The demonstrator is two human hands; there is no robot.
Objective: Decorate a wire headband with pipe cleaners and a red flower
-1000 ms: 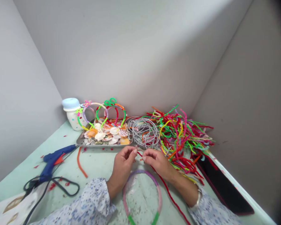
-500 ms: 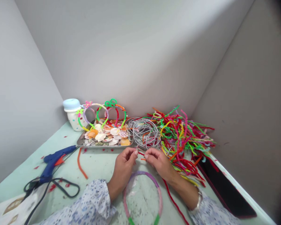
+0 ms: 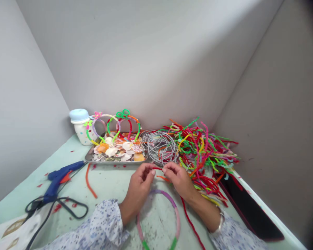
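**Red pipe cleaner pinched between both hands**

Table [image 3: 112, 180]: pipe-cleaner pile [image 3: 200, 149] far right, wrapped headband [image 3: 159, 218] near. Left hand [image 3: 139, 184] and right hand [image 3: 178, 178] each pinch the red pipe cleaner [image 3: 187, 217]; short span runs left-right between fingertips, tail trails toward the camera.

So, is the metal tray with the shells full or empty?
Full: shells cover the metal tray from edge to edge, hiding its bottom.

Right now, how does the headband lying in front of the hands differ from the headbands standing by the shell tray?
The flat headband lies on the table, wrapped pink, purple and green, with no topper. The standing headbands are upright at the shell tray, and at least two carry looped toppers, green and pink. Both kinds are arches wrapped in fuzzy coloured stems.
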